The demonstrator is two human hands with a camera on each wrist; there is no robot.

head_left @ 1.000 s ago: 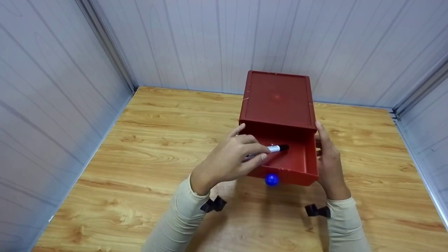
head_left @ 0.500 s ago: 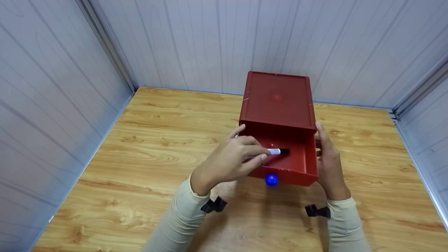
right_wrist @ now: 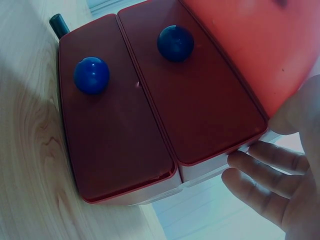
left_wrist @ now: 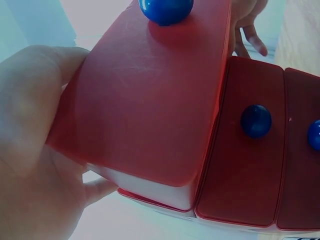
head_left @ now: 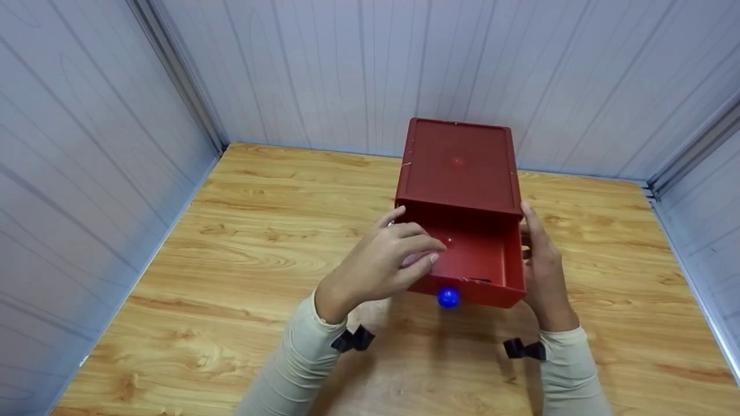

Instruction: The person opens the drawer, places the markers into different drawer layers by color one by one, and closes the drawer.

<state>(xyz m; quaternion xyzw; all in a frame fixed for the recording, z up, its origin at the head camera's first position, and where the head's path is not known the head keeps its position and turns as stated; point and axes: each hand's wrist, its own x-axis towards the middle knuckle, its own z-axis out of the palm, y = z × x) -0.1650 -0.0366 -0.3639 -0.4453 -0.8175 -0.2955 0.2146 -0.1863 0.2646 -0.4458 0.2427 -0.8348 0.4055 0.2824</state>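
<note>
A red drawer unit [head_left: 459,164] with blue knobs stands on the table, its top drawer [head_left: 485,260] pulled out. My left hand [head_left: 376,260] is over the drawer's left side, fingers loosely bent, thumb and index finger apart with nothing visible between them. A thin dark strip, the black end of a marker [head_left: 480,281], shows just behind the drawer's front wall; the rest of it is hidden. My right hand [head_left: 543,266] rests along the unit's right side, fingers extended. In the right wrist view, its fingertips [right_wrist: 240,159] are close to the unit's side.
Lower drawers [left_wrist: 240,165] with blue knobs [right_wrist: 91,75] are closed. A dark cylinder [right_wrist: 59,25] pokes out beside the unit's base in the right wrist view. Pale panel walls [head_left: 324,75] surround the wooden table [head_left: 231,277].
The marker has shifted inside the open drawer, from under my left fingers toward the front wall, and is now mostly hidden. Both hands have stayed in place.
</note>
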